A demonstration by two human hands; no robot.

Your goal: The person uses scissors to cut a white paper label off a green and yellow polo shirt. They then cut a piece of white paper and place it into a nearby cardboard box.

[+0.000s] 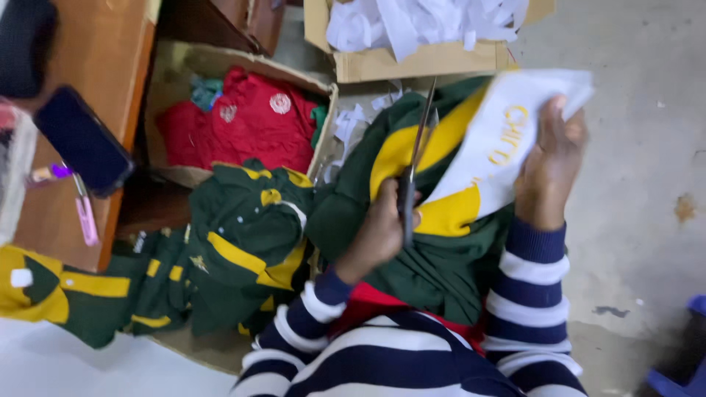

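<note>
From my end the left hand (pixel 379 231) has its fingers curled tight through the scissors (pixel 413 165), blades up against the white sheet (pixel 507 136). The right hand (pixel 548 165) pinches that sheet over the green and yellow garment (pixel 434 272) on the lap. The sheet looks thin and floppy, so I'd grip near the cut line.

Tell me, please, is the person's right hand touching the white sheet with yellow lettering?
Touching. The head view shows the right hand gripping the white sheet, its fingers wrapped over the sheet's edge.
</note>
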